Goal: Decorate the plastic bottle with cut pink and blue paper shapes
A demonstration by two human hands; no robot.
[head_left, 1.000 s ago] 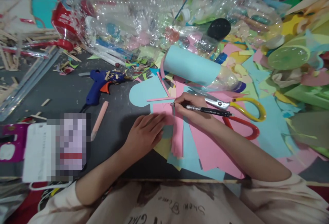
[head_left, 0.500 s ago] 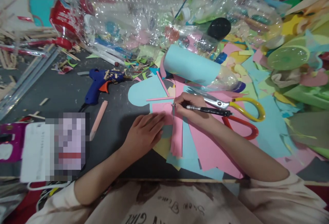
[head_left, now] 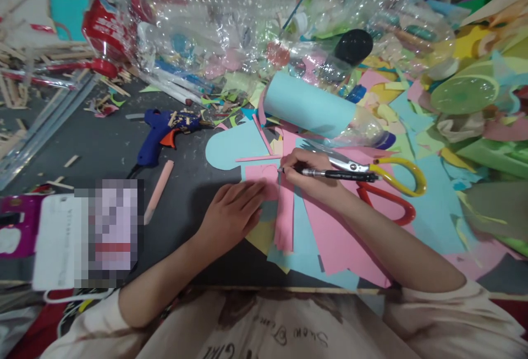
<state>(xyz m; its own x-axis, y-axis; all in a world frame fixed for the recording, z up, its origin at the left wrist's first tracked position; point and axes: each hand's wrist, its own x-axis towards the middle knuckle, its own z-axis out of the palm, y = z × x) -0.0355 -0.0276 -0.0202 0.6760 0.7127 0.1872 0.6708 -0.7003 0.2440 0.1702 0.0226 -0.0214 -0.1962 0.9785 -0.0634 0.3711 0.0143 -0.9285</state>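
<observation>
Flat on a small piece of pink paper (head_left: 270,189) lies my left hand (head_left: 235,211), its fingers stretched out. My right hand (head_left: 307,175) is closed around a black pen (head_left: 336,174), whose tip points down at the pink paper's right edge. A faint curved line shows near the top of that paper. Below my right hand are pink strips (head_left: 284,221) and a larger pink sheet (head_left: 346,238). Scissors (head_left: 396,175) with one yellow and one red handle lie just beyond my right wrist. A rounded light-blue paper piece (head_left: 229,147) is ahead of my left hand.
A plastic bottle wrapped in blue paper (head_left: 309,103) lies behind my hands. To the left are a blue glue gun (head_left: 157,133), a pink stick (head_left: 159,188) and a white card (head_left: 60,243). Clear plastic bottles (head_left: 231,23) and paper scraps crowd the back and right.
My right hand and the pen have shifted very slightly, the pen now lying a little flatter. The left hand stays in place on the paper.
</observation>
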